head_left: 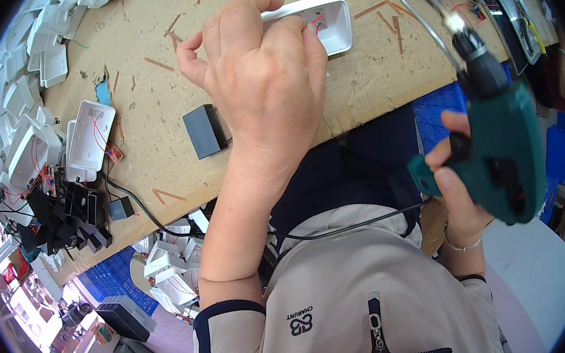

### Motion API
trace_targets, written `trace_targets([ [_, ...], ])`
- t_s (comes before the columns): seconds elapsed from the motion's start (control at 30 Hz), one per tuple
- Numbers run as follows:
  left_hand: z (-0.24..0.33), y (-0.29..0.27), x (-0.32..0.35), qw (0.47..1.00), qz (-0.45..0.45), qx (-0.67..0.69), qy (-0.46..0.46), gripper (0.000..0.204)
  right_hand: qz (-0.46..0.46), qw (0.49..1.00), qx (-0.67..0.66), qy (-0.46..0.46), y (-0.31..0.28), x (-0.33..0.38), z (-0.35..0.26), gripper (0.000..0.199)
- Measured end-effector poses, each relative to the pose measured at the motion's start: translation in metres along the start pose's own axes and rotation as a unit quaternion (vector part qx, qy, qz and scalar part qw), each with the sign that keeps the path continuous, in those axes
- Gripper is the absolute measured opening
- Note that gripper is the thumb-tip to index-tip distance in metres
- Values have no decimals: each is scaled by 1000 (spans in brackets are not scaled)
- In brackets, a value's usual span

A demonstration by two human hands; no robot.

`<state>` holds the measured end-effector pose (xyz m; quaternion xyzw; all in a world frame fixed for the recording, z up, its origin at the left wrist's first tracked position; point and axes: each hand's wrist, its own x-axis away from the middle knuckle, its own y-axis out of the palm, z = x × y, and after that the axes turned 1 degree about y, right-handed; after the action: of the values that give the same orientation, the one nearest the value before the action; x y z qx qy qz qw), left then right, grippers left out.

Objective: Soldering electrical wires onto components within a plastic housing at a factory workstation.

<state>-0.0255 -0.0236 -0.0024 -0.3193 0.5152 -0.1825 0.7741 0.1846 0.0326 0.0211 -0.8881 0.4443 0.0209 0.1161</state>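
Observation:
My left hand is over the left end of a white plastic case on the worktable, thumb and forefinger closed about its end. The hidden fingertips leave unclear whether a small part is also between them. Red wires show inside the case. On the right, my right hand grips a green corded power drill by its handle, a finger at the trigger. Its black chuck points up and away, and the tip is blurred. A small dark grey box lies beside my left wrist.
White plastic cases are heaped along the left edge. Nearer, wired cases lie by a pile of black parts. A black cord crosses my lap from the drill. Thin brown strips are scattered over the cardboard-covered table.

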Motion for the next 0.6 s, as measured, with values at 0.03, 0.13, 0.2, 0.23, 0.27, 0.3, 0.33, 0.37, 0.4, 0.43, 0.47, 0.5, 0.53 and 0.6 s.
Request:
trace_targets([
  [0.03,-1,2,0,1000,-1,-2,-1,5,-13,999,-4,32,-4,6,1,50],
  [0.13,-6,5,-1,1000,-1,13,-3,6,-45,998,4,51,-13,22,3,48],
  [0.2,-7,8,-2,999,-4,38,1,7,-70,996,22,50,-17,26,5,47],
  [0.23,-7,8,-2,999,-5,39,1,7,-97,993,39,48,-19,28,6,46],
  [0.27,-6,8,-3,999,-6,37,0,7,-118,990,70,22,-20,27,10,45],
  [0.3,-6,8,-4,999,-6,35,-1,7,-118,990,69,22,-21,28,14,45],
  [0.33,-4,7,-6,999,-6,35,0,7,-131,988,78,6,-21,28,18,45],
  [0.37,0,5,-8,999,-17,29,1,7,-142,986,88,-9,-20,29,21,45],
  [0.4,2,4,-10,999,-28,23,2,7,-142,986,88,-8,-19,28,23,45],
  [0.43,3,3,-11,999,-28,23,2,7,-142,987,69,-14,-16,26,25,45],
  [0.47,3,3,-11,999,-33,19,1,7,-142,988,50,-19,-15,26,26,45],
  [0.5,2,2,-12,999,-38,15,-1,7,-142,988,50,-19,-14,26,26,45],
  [0.53,2,2,-12,999,-38,15,-1,7,-144,989,33,8,-14,28,26,45],
  [0.6,2,1,-12,999,-42,0,5,7,-148,988,16,34,-12,27,24,45],
])
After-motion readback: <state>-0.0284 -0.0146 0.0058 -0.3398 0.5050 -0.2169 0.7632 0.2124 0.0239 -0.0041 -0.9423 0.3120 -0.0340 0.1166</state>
